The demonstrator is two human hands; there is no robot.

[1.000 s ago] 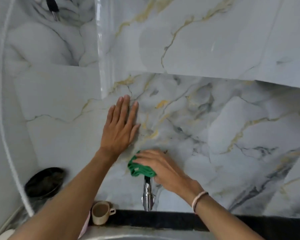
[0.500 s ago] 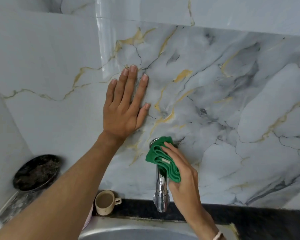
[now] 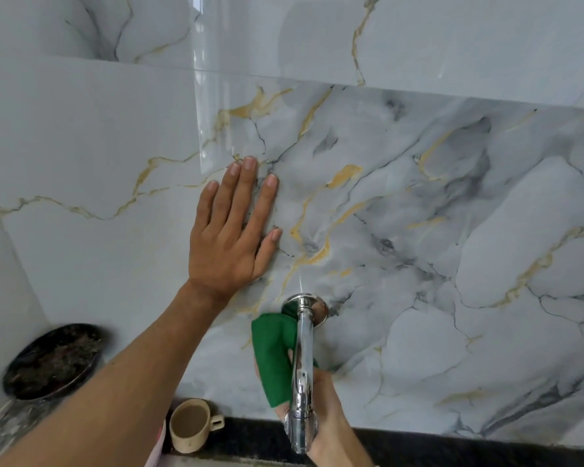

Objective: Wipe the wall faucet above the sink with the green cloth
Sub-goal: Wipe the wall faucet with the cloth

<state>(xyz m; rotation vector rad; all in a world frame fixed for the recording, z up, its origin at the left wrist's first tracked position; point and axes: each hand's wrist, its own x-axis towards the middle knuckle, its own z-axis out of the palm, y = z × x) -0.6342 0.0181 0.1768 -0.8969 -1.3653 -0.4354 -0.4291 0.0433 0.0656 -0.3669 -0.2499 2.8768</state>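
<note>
Faucet [image 3: 302, 358] sits directly over my right hand [image 3: 321, 409], chrome spout running from its wall flange above my fingers down past my wrist. Right hand is under the spout, cupping the green cloth [image 3: 273, 358] against its left side and underside; exact finger closure hidden by the spout. Left hand [image 3: 231, 230] is up and to the left of the faucet, fingers together, palm flat on the marble wall [image 3: 452, 214] for bracing. Judgement: wiping is mid-course. Cloth covers the middle of the spout; the flange above and the tip below my palm look uncovered and probably remain. Cup [image 3: 191, 429] stands below my left forearm.
</note>
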